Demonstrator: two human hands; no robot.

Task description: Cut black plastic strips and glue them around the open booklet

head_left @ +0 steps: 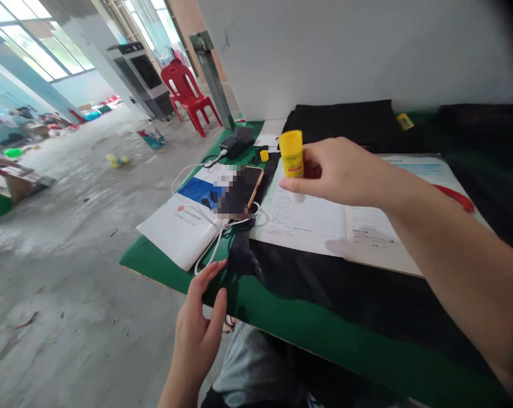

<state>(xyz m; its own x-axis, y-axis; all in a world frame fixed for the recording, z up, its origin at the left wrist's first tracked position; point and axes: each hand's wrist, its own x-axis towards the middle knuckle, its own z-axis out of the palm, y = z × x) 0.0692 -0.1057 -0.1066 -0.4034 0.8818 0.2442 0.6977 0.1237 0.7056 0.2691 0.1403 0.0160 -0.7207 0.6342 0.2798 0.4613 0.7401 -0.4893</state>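
My right hand (330,170) is closed around a yellow glue stick (292,153), held with its white end down just above the open book (307,218). A small yellow cap (264,155) lies on the table beyond the phone. My left hand (203,317) rests at the green table's near edge, its fingers apart and nothing in it. A phone (243,192) with a white cable (217,243) lies left of the book, on some papers.
The green table (154,258) carries a white booklet (182,226), a black adapter (238,141), black cloth (341,122), a yellow item (405,121) and a red object (456,197). A red chair (188,93) and an air cooler (141,76) stand beyond.
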